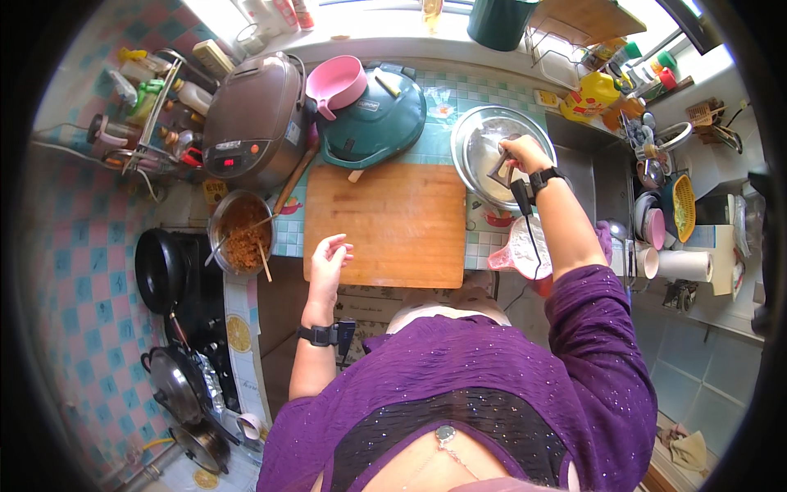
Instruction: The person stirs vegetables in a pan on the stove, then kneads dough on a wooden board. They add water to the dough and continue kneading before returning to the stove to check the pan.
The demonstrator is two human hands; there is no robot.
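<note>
My right hand (526,154) is closed on the dark handle (502,170) of a glass lid (486,132), which lies over a round metal basin (458,161) at the right of the counter. What the basin holds is hard to make out through the glass. Over the left edge of a wooden cutting board (393,224), my left hand (331,258) is held with its fingers loosely curled and nothing in them. A metal bowl of reddish-brown filling (246,243) with chopsticks and a spoon stands to its left. A red-handled container of white flour (529,249) is beside the board, below the basin.
Behind the board are a green electric pan (393,129), a pink ladle-like bowl (337,80) and a rice cooker (255,117). A rolling pin (295,181) leans near the cooker. The sink (578,160) is right of the basin. A black frying pan (161,270) sits on the left stove.
</note>
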